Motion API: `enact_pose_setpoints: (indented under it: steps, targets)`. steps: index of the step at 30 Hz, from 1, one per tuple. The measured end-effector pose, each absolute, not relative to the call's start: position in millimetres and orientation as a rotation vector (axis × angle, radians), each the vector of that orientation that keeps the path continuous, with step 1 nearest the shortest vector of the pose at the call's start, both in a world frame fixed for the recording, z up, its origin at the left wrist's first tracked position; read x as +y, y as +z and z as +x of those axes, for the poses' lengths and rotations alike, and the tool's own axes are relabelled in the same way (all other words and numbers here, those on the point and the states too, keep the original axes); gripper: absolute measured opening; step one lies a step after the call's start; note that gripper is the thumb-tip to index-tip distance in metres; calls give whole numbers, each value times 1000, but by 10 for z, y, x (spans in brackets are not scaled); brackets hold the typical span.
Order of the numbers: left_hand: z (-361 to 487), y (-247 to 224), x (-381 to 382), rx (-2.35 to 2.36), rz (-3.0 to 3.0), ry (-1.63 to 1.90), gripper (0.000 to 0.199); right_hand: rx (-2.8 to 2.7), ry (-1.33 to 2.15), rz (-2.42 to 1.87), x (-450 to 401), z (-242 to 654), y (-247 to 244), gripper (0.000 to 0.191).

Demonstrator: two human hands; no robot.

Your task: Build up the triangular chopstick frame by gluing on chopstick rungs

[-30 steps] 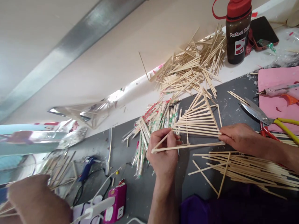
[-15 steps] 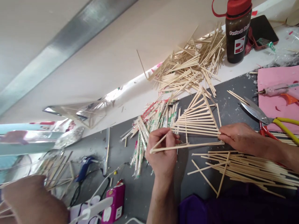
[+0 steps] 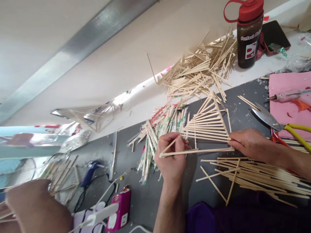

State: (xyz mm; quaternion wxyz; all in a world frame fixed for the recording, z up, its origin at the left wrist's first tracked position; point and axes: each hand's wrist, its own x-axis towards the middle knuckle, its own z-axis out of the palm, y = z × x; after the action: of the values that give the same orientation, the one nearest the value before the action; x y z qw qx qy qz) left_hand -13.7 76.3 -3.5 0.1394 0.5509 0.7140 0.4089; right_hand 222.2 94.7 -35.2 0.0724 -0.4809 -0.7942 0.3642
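Note:
Between my hands is a frame of wooden sticks (image 3: pixel 206 124), a tapering shape with several rungs laid side by side across it. My left hand (image 3: pixel 172 150) is closed on its left corner, fingers pinched around the sticks there. At the right end, my right hand (image 3: pixel 246 142) pinches the tips of the lowest rungs between thumb and finger. A longer stick of the frame crosses in front of my left fingers. Loose wooden sticks (image 3: pixel 262 176) lie just below my right hand. Wrapped chopsticks (image 3: pixel 167 123) are heaped behind my left hand.
Behind stand a big stick pile (image 3: pixel 199 71) and a dark bottle (image 3: pixel 250 38) with a red lid. Scissors (image 3: pixel 269 119) and a pink sheet (image 3: pixel 291 84) lie right. A blue glue gun (image 3: pixel 89 171), a magenta box (image 3: pixel 119 210) and another person's arm (image 3: pixel 39 207) are left.
The whole view has shifted slightly, so things sit a little further right and mostly lower. Both hands keep the same grip on the stick frame.

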Motion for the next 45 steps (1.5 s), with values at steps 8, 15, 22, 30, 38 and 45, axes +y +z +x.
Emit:
enact_pose_setpoints:
  steps: [8, 15, 22, 30, 38, 45]
  targets:
    - [-103, -14, 769, 2035, 1568, 1206, 14, -2380, 1122, -1448, 955, 2221, -295, 27]
    - [-105, -22, 758, 2002, 1470, 1211, 20, -2396, 1126, -1464, 957, 2218, -277, 27]
    - [-165, -67, 741, 2016, 1483, 1211, 28, -2361, 1173, -1431, 954, 2224, -290, 27]
    - [-173, -80, 743, 2033, 1564, 1196, 26, -2331, 1187, -1451, 955, 2217, -267, 26]
    - [-154, -65, 740, 2044, 1537, 1188, 22, -2387, 1197, -1489, 969, 2213, -265, 28]
    - [-120, -60, 745, 2079, 1537, 1231, 22, -2366, 1201, -1485, 990, 2215, -287, 30]
